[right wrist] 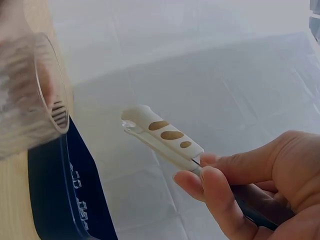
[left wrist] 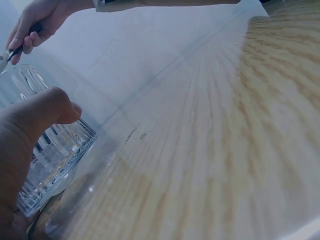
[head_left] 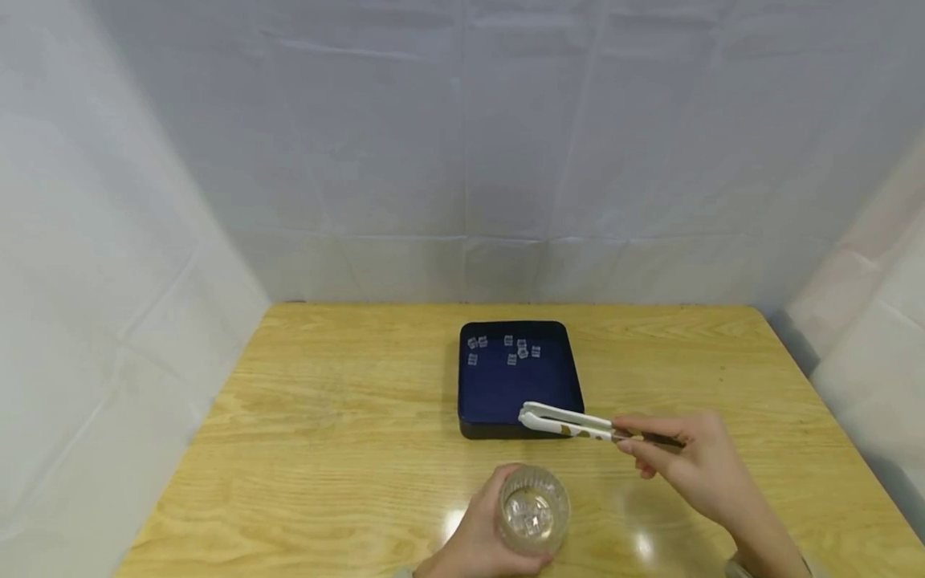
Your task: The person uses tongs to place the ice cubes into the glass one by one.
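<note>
On the left, a person's left hand (head_left: 477, 530) curls round a clear, ribbed, round drinking glass (head_left: 560, 510) at the near side of the pale yellow wood-grain table (head_left: 347, 449), with small clear plastic-looking pieces (head_left: 531, 523) at its bottom. Beyond the glass sits a dark blue, square, shallow tray (head_left: 499, 397), more such clear pieces scattered across its far half. Farthest right, the right hand (head_left: 686, 461) pinches slim tongs (head_left: 567, 421) with white, brown-spotted ends, which cross the tray's near right corner in the head view, a small clear piece (right wrist: 131, 126) between their tips.
</note>
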Available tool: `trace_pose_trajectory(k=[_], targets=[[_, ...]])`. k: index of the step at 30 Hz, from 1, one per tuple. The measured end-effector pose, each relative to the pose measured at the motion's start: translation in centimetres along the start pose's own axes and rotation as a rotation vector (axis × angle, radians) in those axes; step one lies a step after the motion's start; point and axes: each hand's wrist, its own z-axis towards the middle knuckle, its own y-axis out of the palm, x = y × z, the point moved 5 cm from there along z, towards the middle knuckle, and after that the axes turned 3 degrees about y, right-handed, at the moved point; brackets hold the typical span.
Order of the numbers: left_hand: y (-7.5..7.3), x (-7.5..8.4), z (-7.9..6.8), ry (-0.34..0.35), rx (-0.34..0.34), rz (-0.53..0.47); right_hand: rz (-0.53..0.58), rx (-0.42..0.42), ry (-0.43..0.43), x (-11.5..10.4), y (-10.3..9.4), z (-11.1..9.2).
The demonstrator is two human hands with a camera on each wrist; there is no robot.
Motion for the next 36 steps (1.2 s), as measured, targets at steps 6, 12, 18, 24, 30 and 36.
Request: trace_pose_trajectory(k=[6, 12, 18, 24, 30, 36], targets=[[0.0, -0.3, 0.0, 0.009, -0.007, 0.005, 0.014, -0.028, 0.004, -0.3, 0.4, -1.7], [0.0, -0.2, 0.0, -0.003, -0.013, 0.012, 0.035, -0.097, 0.065, 0.3, 0.8, -3.1], [-0.1, -0.1, 0.0, 0.017, -0.012, 0.019, 0.048, -0.139, 0.134, 1.3, 1.3, -4.0], [0.0, -0.1, 0.1, 0.042, -0.022, 0.010, 0.089, -0.176, 0.145, 2.0, 1.8, -4.5], [0.0, -0.2, 0.1, 0.036, -0.021, -0.018, 0.097, -0.192, 0.117, 2.3, 2.0, -4.8], [0.0, -0.1, 0.1, 0.035, -0.019, -0.025, 0.111, -0.219, 0.118, 2.6, 2.2, -5.0]])
